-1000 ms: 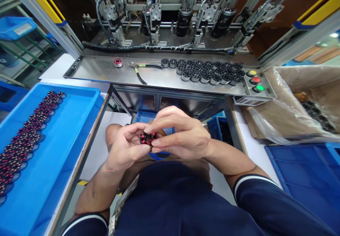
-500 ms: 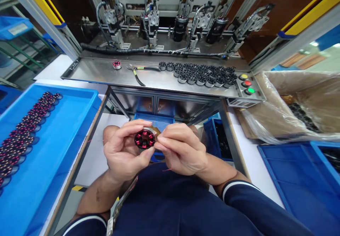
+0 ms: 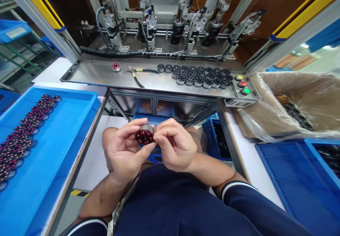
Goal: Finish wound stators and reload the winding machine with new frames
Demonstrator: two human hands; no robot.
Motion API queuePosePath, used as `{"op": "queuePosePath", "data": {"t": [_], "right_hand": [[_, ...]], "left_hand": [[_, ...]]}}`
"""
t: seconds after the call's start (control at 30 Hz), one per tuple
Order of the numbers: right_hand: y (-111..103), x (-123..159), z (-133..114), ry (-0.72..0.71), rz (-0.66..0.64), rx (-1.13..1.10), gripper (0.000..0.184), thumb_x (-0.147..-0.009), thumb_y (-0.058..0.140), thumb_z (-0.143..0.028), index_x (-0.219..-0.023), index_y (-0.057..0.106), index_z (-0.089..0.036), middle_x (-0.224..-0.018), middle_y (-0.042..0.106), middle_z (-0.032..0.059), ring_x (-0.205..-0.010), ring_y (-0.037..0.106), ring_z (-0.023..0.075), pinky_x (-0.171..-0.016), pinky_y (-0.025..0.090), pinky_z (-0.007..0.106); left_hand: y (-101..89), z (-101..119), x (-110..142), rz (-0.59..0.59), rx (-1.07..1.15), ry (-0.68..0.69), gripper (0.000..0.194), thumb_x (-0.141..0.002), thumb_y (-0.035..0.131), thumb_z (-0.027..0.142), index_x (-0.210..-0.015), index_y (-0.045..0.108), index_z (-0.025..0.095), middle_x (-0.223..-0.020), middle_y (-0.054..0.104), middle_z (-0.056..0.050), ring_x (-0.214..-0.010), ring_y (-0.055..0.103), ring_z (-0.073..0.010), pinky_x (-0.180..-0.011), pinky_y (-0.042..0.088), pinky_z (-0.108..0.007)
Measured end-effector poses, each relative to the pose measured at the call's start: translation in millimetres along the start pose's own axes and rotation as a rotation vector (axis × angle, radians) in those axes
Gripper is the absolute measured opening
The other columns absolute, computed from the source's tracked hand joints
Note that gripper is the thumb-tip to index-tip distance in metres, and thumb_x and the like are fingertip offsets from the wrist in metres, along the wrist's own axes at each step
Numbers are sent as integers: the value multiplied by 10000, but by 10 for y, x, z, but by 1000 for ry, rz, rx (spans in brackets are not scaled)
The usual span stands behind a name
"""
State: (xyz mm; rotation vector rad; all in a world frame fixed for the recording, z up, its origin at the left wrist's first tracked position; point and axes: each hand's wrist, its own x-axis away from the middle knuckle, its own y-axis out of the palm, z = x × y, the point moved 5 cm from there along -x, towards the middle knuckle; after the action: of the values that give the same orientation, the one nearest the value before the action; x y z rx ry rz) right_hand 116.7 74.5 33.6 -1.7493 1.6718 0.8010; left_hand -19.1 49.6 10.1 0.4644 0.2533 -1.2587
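Observation:
My left hand (image 3: 122,149) is closed around the rim of a motor stator (image 3: 144,136), fingers above and thumb below. Its open face, with red copper windings between black insulated teeth, is turned toward me, and its grey metal side shows on top. At the stator's right edge, my right hand (image 3: 177,145) is closed in a pinch. A thin red wire (image 3: 174,142) runs from its fingertips across the palm. Beyond both hands, a pair of cutting pliers (image 3: 136,75) with black and yellow handles lies on the metal bench ledge, beside another red-wound stator (image 3: 116,67).
Several unwound black stator cores (image 3: 200,76) stand grouped on the ledge, near the push buttons (image 3: 242,84). Behind is a winding machine (image 3: 177,30). A blue tray (image 3: 71,122) of wound stators is at left; a plastic-lined cardboard box (image 3: 255,122) and blue bin (image 3: 281,172) at right.
The stator has tipped, so more of its metal side shows on top. My right hand has turned and shifted slightly left, and the red wire now shows across its palm.

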Motion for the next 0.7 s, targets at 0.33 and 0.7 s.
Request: {"op": "queuePosePath", "data": {"t": [0.33, 0.7], "right_hand": [[20, -131, 184, 149, -117, -164, 159, -939, 631, -173, -780, 620, -166, -718, 612, 5, -655, 593, 111, -602, 514, 236], [27, -267, 16, 47, -250, 158, 163, -923, 590, -117, -798, 645, -207, -708, 655, 11, -607, 640, 132, -549, 515, 224]], "left_hand": [[-99, -149, -53, -304, 176, -326, 267, -914, 666, 365, -1131, 645, 212, -904, 730, -47, -640, 679, -128, -585, 561, -228], [59, -350, -35, -342, 453, -543, 563, -782, 746, 592, -1139, 615, 177, -823, 706, -51, -603, 704, -173, -528, 552, -253]]}}
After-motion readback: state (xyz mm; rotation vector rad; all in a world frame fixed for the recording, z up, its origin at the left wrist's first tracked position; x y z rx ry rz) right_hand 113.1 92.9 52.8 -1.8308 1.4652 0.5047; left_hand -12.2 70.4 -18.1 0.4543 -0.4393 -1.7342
